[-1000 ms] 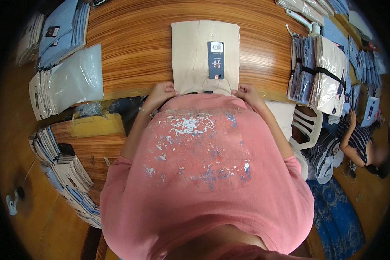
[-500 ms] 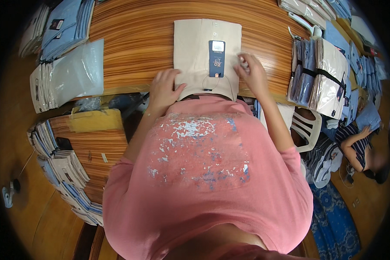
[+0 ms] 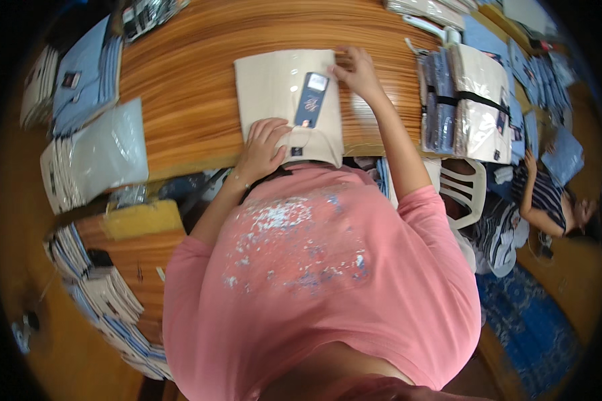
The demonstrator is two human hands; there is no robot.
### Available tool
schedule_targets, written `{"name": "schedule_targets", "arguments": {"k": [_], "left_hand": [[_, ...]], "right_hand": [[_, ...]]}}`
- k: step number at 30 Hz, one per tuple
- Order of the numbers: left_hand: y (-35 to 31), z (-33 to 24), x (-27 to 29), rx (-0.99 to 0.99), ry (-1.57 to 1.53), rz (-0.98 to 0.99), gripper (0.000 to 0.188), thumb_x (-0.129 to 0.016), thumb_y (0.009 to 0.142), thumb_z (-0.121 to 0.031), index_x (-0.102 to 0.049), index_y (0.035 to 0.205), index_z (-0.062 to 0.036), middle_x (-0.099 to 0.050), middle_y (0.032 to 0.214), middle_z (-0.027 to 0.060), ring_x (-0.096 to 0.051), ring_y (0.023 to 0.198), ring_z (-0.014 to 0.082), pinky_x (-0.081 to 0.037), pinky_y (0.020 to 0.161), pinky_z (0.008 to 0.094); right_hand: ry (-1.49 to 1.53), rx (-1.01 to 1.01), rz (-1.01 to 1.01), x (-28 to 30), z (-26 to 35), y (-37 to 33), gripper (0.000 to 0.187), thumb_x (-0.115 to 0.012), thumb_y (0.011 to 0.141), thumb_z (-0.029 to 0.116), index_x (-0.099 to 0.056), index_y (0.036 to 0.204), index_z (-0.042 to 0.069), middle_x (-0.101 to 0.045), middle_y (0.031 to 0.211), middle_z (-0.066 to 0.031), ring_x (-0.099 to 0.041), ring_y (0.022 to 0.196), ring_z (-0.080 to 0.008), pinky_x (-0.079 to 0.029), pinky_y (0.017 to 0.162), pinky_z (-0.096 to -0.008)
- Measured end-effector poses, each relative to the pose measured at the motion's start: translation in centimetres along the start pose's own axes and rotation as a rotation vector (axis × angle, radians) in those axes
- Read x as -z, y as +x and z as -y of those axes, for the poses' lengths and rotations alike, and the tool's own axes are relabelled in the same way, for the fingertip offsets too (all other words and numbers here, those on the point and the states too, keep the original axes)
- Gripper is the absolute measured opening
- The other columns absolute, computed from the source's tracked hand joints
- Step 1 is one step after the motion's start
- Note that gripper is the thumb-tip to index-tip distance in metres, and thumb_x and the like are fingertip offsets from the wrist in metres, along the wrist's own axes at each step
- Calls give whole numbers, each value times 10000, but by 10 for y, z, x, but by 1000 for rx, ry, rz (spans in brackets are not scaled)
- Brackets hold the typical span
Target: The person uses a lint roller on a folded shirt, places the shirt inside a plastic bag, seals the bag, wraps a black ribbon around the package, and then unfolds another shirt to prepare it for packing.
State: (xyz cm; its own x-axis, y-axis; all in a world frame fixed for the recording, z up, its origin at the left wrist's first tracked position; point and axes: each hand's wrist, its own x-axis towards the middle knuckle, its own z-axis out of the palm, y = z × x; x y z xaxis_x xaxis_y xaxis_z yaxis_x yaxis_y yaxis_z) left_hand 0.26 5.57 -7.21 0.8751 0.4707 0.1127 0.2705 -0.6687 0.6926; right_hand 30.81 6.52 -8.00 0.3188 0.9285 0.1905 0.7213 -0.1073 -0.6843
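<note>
A folded beige shirt [image 3: 264,87] lies on the wood-grain table in front of me, its near end against my body. On it rests a dark blue hang tag [image 3: 312,100] with a white sticker, tilted, with a thin string running down to a small dark label [image 3: 296,152]. My left hand [image 3: 264,148] lies flat on the shirt's near left part, fingers stretched out. At the far right edge, my right hand [image 3: 359,73] has its thumb and index finger closed on the cloth, the other fingers bent; the fingertips are slightly blurred.
To the left stand stacks of bagged blue shirts [image 3: 83,80] and clear bags [image 3: 110,150]. Bundled shirts with a black strap [image 3: 478,100] sit at the right. A side table [image 3: 130,250] holds more stacks. Another person [image 3: 548,207] handles a blue garment beyond a white chair [image 3: 463,190].
My right hand has moved up along the shirt's right edge to the far corner. My left hand has shifted onto the shirt. The hang tag now lies tilted; the view has shifted too.
</note>
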Motion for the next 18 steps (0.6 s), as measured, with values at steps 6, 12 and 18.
{"name": "schedule_targets", "arguments": {"k": [6,12,18], "left_hand": [[27,-26,-24,-123,198,121,491,-603,782,-282,-497,1254,-199,-360,1382,91,-260,1311,307,-173,1037,571],[31,-14,-29,-162,265,174,530,-578,811,-384,-445,1301,-231,-296,1429,50,-207,1341,277,-160,1055,560],[18,-7,-38,-136,329,139,551,-541,832,-424,-402,1328,-230,-265,1447,42,-164,1358,270,-174,1054,556]], "right_hand": [[232,-550,-659,45,-121,102,434,-672,728,97,-523,1104,-63,-561,1015,-192,-544,929,-317,-432,847,-380],[1045,-999,-873,89,-249,173,394,-587,841,385,-505,1043,57,-560,778,-154,-513,593,-275,-430,499,-429],[1327,-619,-506,44,-108,106,193,-400,945,205,-485,903,36,-588,777,-123,-555,673,-214,-486,633,-368]]}}
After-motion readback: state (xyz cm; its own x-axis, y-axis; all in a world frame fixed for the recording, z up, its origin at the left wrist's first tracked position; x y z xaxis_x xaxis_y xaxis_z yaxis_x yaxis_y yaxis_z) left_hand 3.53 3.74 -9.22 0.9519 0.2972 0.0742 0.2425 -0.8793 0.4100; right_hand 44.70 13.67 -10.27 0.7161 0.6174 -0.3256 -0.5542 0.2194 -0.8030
